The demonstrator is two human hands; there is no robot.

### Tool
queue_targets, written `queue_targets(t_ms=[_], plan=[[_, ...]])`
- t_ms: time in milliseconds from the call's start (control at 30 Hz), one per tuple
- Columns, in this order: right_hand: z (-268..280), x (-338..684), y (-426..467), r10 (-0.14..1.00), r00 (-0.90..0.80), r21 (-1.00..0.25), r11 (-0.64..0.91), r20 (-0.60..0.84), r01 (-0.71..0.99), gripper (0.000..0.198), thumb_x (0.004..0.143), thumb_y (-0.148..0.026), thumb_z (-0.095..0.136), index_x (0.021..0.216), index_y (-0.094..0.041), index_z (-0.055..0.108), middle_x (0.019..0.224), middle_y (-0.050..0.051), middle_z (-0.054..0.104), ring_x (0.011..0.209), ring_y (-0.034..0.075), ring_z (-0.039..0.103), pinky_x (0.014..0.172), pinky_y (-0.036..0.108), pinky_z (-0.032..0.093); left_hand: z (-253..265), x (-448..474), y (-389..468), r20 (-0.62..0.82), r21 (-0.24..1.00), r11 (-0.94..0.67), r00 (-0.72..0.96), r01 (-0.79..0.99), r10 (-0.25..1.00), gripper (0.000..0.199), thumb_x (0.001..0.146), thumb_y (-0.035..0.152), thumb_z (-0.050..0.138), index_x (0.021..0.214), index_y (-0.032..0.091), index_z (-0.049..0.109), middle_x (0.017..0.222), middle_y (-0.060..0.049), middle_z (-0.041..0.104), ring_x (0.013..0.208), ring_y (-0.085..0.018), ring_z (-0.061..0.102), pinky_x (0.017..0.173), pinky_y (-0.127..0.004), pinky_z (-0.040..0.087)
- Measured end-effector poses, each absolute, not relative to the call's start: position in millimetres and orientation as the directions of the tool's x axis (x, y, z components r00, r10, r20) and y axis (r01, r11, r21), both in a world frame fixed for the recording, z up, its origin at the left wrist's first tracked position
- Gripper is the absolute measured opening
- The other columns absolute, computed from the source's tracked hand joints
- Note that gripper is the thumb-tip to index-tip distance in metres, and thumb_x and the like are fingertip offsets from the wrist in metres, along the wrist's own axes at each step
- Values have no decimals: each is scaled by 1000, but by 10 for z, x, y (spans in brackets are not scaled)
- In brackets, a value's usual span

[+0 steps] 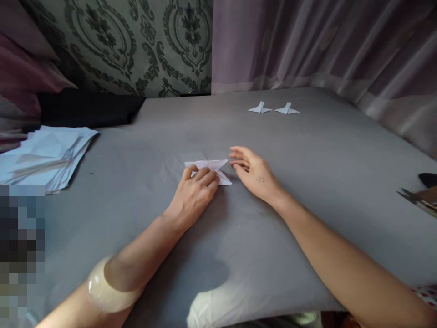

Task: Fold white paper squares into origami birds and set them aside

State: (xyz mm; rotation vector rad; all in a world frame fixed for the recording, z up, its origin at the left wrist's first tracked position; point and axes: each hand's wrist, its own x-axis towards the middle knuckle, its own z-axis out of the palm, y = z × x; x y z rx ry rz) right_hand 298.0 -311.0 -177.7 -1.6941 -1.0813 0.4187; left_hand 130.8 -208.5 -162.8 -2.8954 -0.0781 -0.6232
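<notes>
A small folded piece of white paper lies on the grey sheet in the middle of the view. My left hand rests flat on its near half, fingers pressing it down. My right hand is just to the right, fingers extended and slightly apart, fingertips touching the paper's right tip. Nothing is gripped in the right hand. A pale bangle sits on my left forearm.
Two finished folded paper shapes sit side by side at the far end. A stack of white paper sheets lies at the left. Scissors lie at the right edge. A curtain hangs at the back right.
</notes>
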Motion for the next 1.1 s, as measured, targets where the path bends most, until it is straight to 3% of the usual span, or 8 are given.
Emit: queue_targets(t_ms=[100, 200, 300, 467, 800, 1100], plan=[[-1684, 2970, -3258, 789, 578, -802, -199, 209, 562, 28, 80, -12, 50, 104, -20, 62, 95, 4, 69, 77, 15, 65, 71, 28, 50, -1624, 1311, -2093, 380, -146, -985, 925, 90, 29, 27, 95, 8, 39, 98, 14, 65, 93, -7, 70, 85, -20, 62, 85, -39, 35], [-1573, 2877, -3363, 872, 445, -644, -222, 205, 732, 22, 82, -11, 48, 89, -21, 66, 88, 2, 68, 75, 14, 61, 69, 26, 46, -1625, 1311, -2094, 373, -122, -988, 927, 94, 42, 25, 95, 12, 41, 97, 16, 65, 97, -7, 69, 87, -20, 61, 86, -40, 34], [-1496, 2755, -3409, 938, 320, -507, -212, 134, 835, 27, 84, -10, 47, 91, -23, 69, 93, 2, 66, 85, 15, 60, 72, 26, 42, -1625, 1312, -2093, 374, -55, -993, 924, 109, 80, 23, 96, 19, 43, 92, 19, 65, 95, -5, 69, 89, -20, 61, 87, -39, 33], [-1495, 2668, -3415, 946, 302, -342, -246, 117, 907, 22, 88, -15, 49, 93, -23, 69, 90, 4, 63, 89, 18, 57, 70, 29, 39, -1634, 1315, -2093, 387, 50, -993, 915, 108, 119, 24, 96, 19, 42, 89, 20, 65, 93, -3, 70, 88, -18, 62, 87, -39, 33], [-1594, 2654, -3326, 895, 412, -366, -331, 169, 870, 15, 90, -25, 53, 82, -21, 65, 84, 2, 63, 80, 16, 56, 65, 28, 35, -1611, 1361, -2104, 372, 122, -963, 888, 242, 270, 25, 96, 23, 41, 86, 19, 64, 91, -4, 71, 89, -21, 60, 88, -43, 30], [-1604, 2662, -3245, 867, 485, -426, -399, 111, 812, 12, 86, -23, 53, 76, -20, 60, 82, 3, 62, 74, 16, 56, 62, 27, 36, -1597, 1423, -2066, 350, 77, -971, 906, 226, 239, 23, 94, 20, 43, 85, 20, 64, 89, -5, 69, 88, -22, 58, 86, -43, 29]])
